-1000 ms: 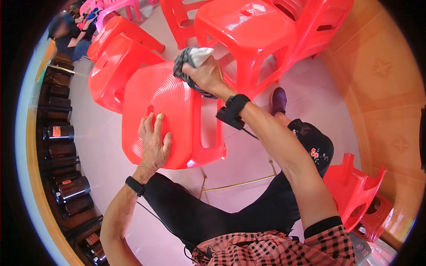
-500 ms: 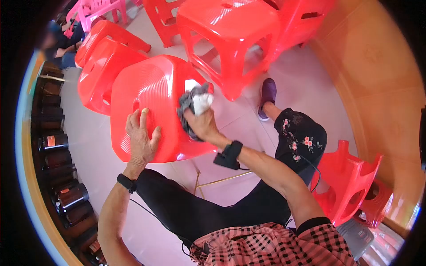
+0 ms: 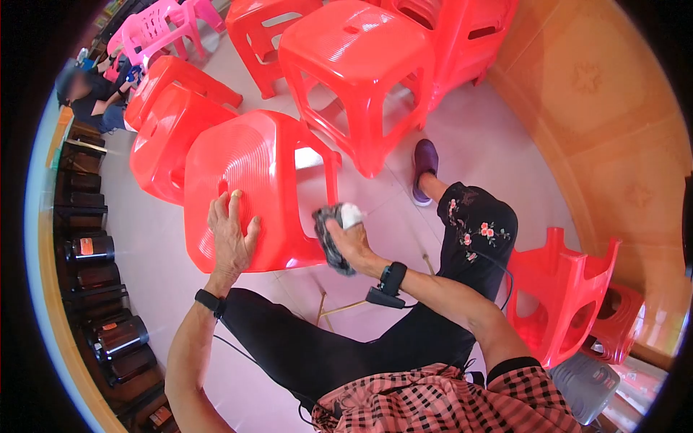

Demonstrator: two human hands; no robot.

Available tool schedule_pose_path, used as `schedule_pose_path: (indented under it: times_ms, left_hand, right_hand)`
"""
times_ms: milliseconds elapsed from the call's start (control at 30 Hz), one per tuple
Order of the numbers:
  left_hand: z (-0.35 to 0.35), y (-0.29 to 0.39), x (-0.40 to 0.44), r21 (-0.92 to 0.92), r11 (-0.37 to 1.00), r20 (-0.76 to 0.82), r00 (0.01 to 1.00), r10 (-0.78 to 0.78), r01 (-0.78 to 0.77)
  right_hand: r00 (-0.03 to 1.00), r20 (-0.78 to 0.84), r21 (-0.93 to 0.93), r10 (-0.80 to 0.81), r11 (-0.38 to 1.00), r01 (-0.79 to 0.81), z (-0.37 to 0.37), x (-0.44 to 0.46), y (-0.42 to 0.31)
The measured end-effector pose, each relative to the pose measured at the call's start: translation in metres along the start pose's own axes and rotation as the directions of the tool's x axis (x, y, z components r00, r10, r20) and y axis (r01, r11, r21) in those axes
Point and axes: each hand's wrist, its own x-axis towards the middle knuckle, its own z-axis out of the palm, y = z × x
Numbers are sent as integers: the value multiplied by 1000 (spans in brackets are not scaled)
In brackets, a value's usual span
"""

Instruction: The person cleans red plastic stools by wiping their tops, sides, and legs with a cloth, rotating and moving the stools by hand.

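Observation:
A red plastic stool (image 3: 253,166) lies tilted in front of me, its ribbed seat facing up and left and its legs to the right. My left hand (image 3: 232,234) rests on the seat, fingers spread beside the small slot in its middle. Closed around a dark grey and white cloth (image 3: 332,242), my right hand (image 3: 354,247) is at the stool's lower right leg. Part of the cloth is hidden by my fingers.
More red stools stand ahead (image 3: 357,43) and at the left (image 3: 170,133). An upturned red stool (image 3: 563,296) is at the right. Dark jars (image 3: 119,335) line the left shelf. A person (image 3: 94,101) sits at the upper left, near pink chairs (image 3: 155,32).
My right hand has moved the cloth from the stool's far edge down toward its near right side. My left hand has stayed on the seat. The view has shifted a little.

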Motion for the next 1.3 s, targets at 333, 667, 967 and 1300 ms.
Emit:
schedule_pose_path:
  times_ms: [333, 667, 967, 1300]
  left_hand:
    - [-8, 10, -3, -13, 998, 92, 994, -61, 62]
    - [-9, 7, -4, 40, 999, 176, 984, -35, 28]
    - [-11, 7, -6, 56, 998, 185, 982, -43, 33]
    - [-9, 9, -3, 20, 1000, 116, 993, -21, 19]
  right_hand:
    - [688, 91, -251, -720, 652, 716, 34, 168, -97]
    - [958, -234, -288, -164, 953, 93, 4, 246, 22]
    - [898, -428, -485, -97, 864, -138, 0, 261, 60]
    - [937, -334, -465, 99, 847, -256, -5, 148, 129]
